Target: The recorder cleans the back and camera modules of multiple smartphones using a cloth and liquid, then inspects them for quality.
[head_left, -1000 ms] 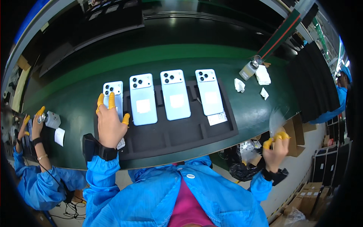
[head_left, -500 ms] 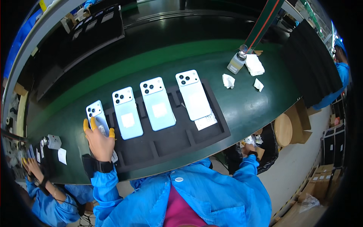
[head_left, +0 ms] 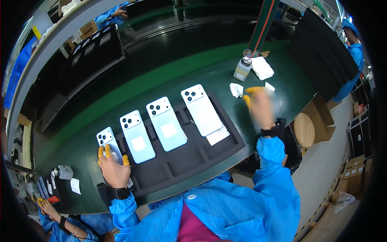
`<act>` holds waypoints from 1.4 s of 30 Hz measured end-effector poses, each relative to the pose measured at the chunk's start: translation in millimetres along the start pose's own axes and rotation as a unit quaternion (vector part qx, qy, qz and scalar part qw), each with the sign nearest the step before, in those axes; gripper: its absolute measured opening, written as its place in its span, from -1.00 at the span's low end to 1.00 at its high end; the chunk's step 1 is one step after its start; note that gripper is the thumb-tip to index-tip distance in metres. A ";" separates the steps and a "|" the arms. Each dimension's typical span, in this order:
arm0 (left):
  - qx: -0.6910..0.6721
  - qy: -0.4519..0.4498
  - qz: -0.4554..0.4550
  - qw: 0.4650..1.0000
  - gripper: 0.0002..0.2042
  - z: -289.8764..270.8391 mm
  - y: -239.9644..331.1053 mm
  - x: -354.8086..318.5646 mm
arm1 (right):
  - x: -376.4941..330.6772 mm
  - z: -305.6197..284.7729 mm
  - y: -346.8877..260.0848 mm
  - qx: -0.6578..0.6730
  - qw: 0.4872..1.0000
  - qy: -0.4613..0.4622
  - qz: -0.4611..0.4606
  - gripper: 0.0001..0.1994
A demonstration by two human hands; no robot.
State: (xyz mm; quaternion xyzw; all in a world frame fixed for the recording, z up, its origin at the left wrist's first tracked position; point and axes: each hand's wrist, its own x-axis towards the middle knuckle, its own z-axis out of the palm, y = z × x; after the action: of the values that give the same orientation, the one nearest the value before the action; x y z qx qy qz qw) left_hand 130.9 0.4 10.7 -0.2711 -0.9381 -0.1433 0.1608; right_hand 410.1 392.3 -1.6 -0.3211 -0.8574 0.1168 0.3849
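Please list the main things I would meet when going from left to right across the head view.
White paper slip → left hand → second phone from the left → third phone → fourth phone → right hand → round wooden disc.

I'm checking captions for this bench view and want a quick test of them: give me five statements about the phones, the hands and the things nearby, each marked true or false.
1. Four light-blue phones lie in a row along the black tray. True.

2. The phones lie camera side down. False: their camera lenses face up.

3. The left hand is at the leftmost phone. True.

4. The right hand is at the rightmost phone. False: it is past the tray's right side, near a crumpled white tissue.

5. The metal-topped bottle on the right stands beside a folded white stack. True.
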 end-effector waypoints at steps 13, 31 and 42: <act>-0.113 0.064 0.060 0.990 -0.55 3.4 -9.5 -1.8 | 15.9 -4.8 9.6 0.850 0.405 -0.113 0.316 -0.59; -0.246 -0.190 0.290 0.905 -0.47 -25.3 49.9 -67.3 | 13.2 -6.1 -32.2 0.823 0.419 -0.111 0.368 -0.65; -0.218 -0.254 0.296 0.895 -0.46 -39.1 32.3 -78.5 | 87.1 1.7 12.5 0.113 0.980 0.138 0.086 -0.79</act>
State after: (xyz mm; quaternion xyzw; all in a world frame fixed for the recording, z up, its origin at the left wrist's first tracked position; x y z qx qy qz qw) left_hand 220.5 -23.6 22.3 -0.5915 -0.7687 -0.2169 -0.1108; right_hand 371.3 457.7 42.6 -0.3608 -0.7465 0.2006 0.5219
